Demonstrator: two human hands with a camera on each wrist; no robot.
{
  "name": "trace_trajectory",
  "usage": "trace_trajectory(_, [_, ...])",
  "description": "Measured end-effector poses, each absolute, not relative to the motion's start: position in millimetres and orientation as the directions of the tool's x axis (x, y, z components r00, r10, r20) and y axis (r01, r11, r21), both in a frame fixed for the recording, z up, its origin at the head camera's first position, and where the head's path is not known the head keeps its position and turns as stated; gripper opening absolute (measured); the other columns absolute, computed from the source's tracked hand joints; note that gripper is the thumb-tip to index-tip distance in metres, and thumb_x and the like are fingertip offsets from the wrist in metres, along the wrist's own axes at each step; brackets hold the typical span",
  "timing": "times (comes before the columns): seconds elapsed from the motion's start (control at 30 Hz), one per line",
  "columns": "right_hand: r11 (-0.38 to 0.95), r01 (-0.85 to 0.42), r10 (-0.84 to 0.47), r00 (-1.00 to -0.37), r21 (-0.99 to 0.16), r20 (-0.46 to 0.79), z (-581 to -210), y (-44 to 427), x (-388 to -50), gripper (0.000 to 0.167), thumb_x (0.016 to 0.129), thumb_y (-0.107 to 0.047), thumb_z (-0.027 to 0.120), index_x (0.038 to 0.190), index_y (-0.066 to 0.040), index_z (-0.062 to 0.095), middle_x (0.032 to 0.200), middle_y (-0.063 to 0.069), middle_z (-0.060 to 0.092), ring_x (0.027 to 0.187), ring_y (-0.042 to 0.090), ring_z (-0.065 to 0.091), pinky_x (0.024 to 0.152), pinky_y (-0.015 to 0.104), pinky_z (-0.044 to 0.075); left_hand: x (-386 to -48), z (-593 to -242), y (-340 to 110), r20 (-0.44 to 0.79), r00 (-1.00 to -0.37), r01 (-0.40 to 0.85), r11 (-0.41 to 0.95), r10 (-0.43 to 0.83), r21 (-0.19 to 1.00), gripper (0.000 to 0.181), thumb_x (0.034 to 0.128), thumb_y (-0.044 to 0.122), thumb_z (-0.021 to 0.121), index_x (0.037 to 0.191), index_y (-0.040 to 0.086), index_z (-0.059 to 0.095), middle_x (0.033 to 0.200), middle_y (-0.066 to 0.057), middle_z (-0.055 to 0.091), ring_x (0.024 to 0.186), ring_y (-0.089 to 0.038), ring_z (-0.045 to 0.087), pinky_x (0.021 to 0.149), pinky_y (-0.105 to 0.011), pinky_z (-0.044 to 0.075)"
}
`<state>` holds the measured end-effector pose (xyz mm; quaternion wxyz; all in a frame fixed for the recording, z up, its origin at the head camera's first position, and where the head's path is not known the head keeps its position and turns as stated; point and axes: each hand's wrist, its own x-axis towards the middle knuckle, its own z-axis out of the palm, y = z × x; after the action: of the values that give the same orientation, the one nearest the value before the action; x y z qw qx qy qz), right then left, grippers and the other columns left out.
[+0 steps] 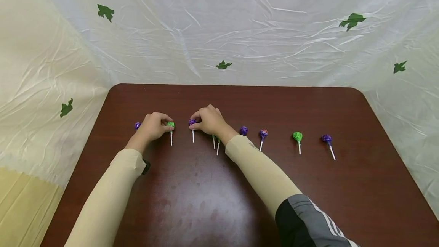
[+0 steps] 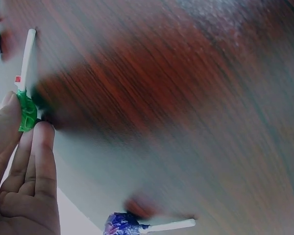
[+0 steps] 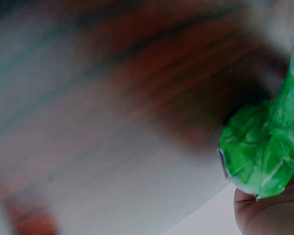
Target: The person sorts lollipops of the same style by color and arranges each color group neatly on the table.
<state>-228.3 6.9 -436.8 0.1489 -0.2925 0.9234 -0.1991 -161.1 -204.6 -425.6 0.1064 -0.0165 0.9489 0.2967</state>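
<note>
Currently, the left hand (image 1: pixel 153 126) pinches the head of a green-wrapped lollipop (image 1: pixel 171 124) between thumb and fingers, while the right hand (image 1: pixel 210 121) pinches the head of a purple-wrapped lollipop (image 1: pixel 192 122). The governing relation is the lateral gap between these two heads: the green one lies to the right of the left hand, the purple one to the left of the right hand, and a strip of bare tabletop (image 1: pixel 181 132) separates them. Both long axes run nearly parallel, white sticks directed toward the person, so any change of spacing appears to call for sideways travel rather than rotation. Each held lollipop is nearest to the hand that grips it. Whether either is lifted clear of the surface cannot be told. Beneath the right wrist, two sticks (image 1: pixel 218 147) project toward the person; their heads are largely hidden in the head view. At far left, a purple lollipop head (image 1: pixel 137 125) is partly covered by the left wrist. Right of the right forearm lie a purple head (image 1: pixel 244 130), a purple-and-red lollipop (image 1: pixel 263 134), a green lollipop (image 1: pixel 297 137) and an outermost purple lollipop (image 1: pixel 327 138). No container is visible.
</note>
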Motion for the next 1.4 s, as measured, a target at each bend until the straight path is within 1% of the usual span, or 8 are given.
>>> trace_trajectory(0.27, [0.739, -0.513, -0.620, -0.772, -0.437, -0.142, -437.3, 6.4, -230.3, 0.033, 0.088, -0.043, 0.073, 0.117, -0.027, 0.075, 0.109, -0.008, 0.073, 0.105, 0.019, 0.047, 0.091, 0.038, 0.036, -160.0, -424.6, -204.6, -0.232, -0.972, -0.104, 0.811, 0.040, 0.576, 0.026, 0.0913, 0.019, 0.072, 0.112, 0.004, 0.073, 0.100, -0.012, 0.072, 0.092, -0.025, 0.063, 0.082, -0.039, 0.051])
trace_trajectory(0.47, [0.740, -0.523, -0.621, -0.773, -0.423, -0.130, -437.7, 6.2, -233.6, 0.034, 0.088, -0.044, 0.072, 0.117, -0.026, 0.075, 0.113, -0.008, 0.072, 0.106, 0.020, 0.048, 0.090, 0.039, 0.037, -152.3, -416.3, -210.3, -0.249, -0.961, -0.064, 0.778, 0.121, 0.625, 0.029, 0.0915, 0.021, 0.073, 0.117, 0.007, 0.072, 0.100, -0.008, 0.071, 0.090, -0.021, 0.063, 0.077, -0.033, 0.051])
trace_trajectory(0.67, [0.733, -0.539, -0.628, -0.770, -0.416, -0.110, -437.8, 5.8, -236.6, 0.032, 0.088, -0.043, 0.073, 0.116, -0.026, 0.075, 0.113, -0.008, 0.072, 0.105, 0.020, 0.048, 0.091, 0.039, 0.037, -129.6, -405.7, -213.5, -0.215, -0.952, 0.006, 0.715, 0.219, 0.699, 0.028, 0.0892, 0.018, 0.075, 0.115, 0.007, 0.073, 0.094, -0.005, 0.070, 0.085, -0.017, 0.063, 0.075, -0.029, 0.052])
trace_trajectory(0.87, [0.734, -0.543, -0.628, -0.771, -0.408, -0.102, -438.3, 7.1, -239.1, 0.031, 0.088, -0.043, 0.073, 0.115, -0.027, 0.075, 0.113, -0.008, 0.072, 0.105, 0.021, 0.048, 0.093, 0.040, 0.037, -97.9, -407.3, -213.4, -0.194, -0.942, 0.049, 0.686, 0.273, 0.726, 0.024, 0.0878, 0.018, 0.076, 0.110, 0.008, 0.074, 0.090, -0.002, 0.070, 0.081, -0.013, 0.062, 0.070, -0.026, 0.052])
trace_trajectory(1.1, [0.731, -0.542, -0.628, -0.773, -0.414, -0.096, -438.5, 7.7, -240.6, 0.031, 0.089, -0.043, 0.072, 0.115, -0.026, 0.075, 0.117, -0.007, 0.071, 0.106, 0.021, 0.048, 0.096, 0.040, 0.037, -72.4, -418.5, -214.7, -0.188, -0.942, 0.052, 0.672, 0.279, 0.739, 0.023, 0.0856, 0.015, 0.078, 0.107, 0.008, 0.074, 0.090, 0.000, 0.070, 0.081, -0.010, 0.063, 0.070, -0.023, 0.052])
trace_trajectory(1.4, [0.735, -0.545, -0.625, -0.775, -0.404, -0.092, -442.0, 9.6, -242.5, 0.031, 0.090, -0.043, 0.072, 0.116, -0.027, 0.075, 0.117, -0.004, 0.069, 0.106, 0.022, 0.048, 0.096, 0.040, 0.037, -56.5, -433.1, -214.2, -0.183, -0.943, 0.064, 0.693, 0.277, 0.718, 0.020, 0.0833, 0.014, 0.080, 0.103, 0.011, 0.075, 0.090, 0.004, 0.069, 0.081, -0.007, 0.062, 0.071, -0.021, 0.052])
